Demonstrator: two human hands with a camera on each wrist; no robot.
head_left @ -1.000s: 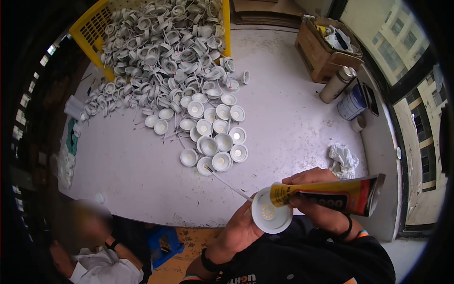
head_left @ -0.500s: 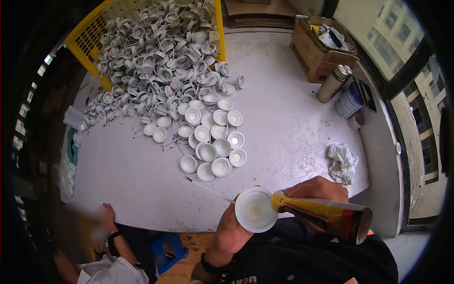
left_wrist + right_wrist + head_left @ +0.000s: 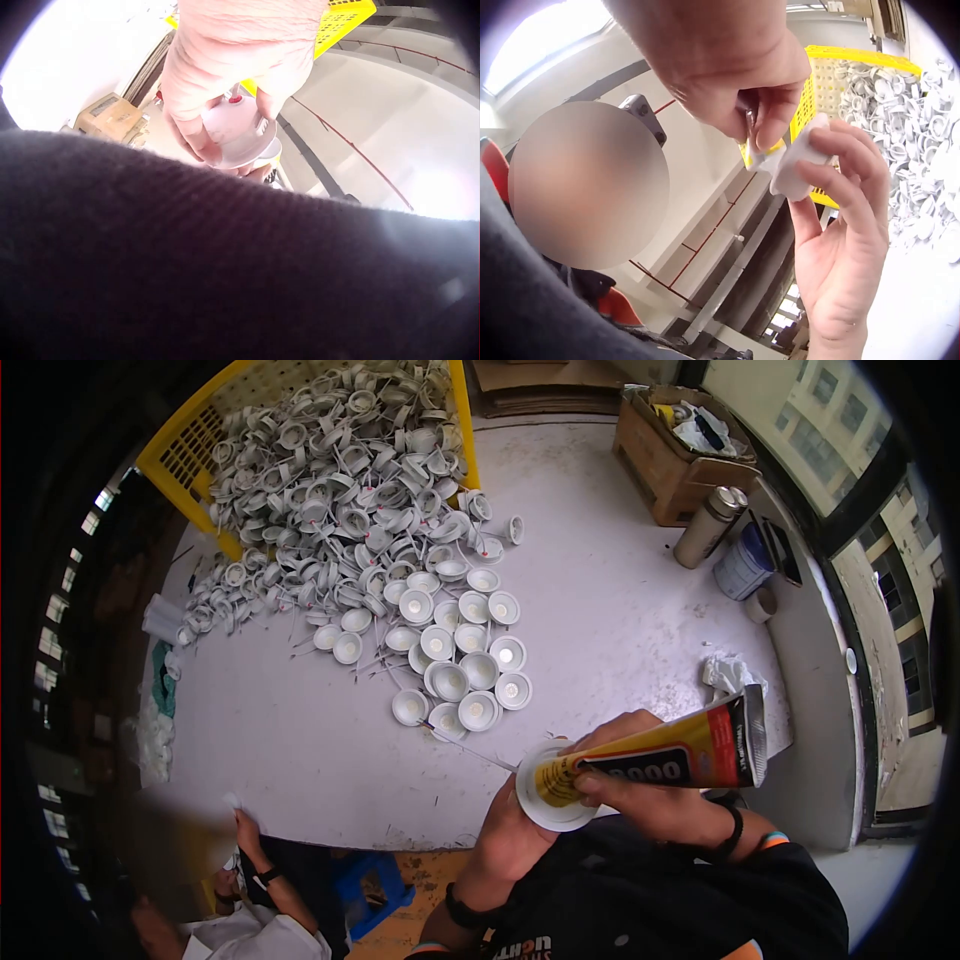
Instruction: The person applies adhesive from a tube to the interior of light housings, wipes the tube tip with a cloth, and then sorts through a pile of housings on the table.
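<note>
My left hand (image 3: 512,840) grips a round white lamp cup (image 3: 560,817) by its rim and back, low in the head view. A thin white cable (image 3: 480,753) runs from the cup toward the upper left. In my right hand (image 3: 650,800) is a yellow, black and red tube (image 3: 690,748), pinched near its narrow end, which lies over the cup's inside and hides most of it. From behind, the left wrist view shows the cup (image 3: 232,131) in my left hand (image 3: 240,56). The tube's tip reaches the cup's edge in the right wrist view, below my right hand (image 3: 727,75).
A yellow crate (image 3: 170,470) spills many white lamp parts (image 3: 320,510) onto the table (image 3: 300,760). Several cups (image 3: 480,710) lie face up in front. At right are a cardboard box (image 3: 650,470), a flask (image 3: 705,530), a can (image 3: 742,565) and crumpled tissue (image 3: 730,672). Another person sits lower left.
The tube has swung from pointing down and right to tilting up, its narrow end now over the cup. The cup has moved slightly right since half a second ago.
</note>
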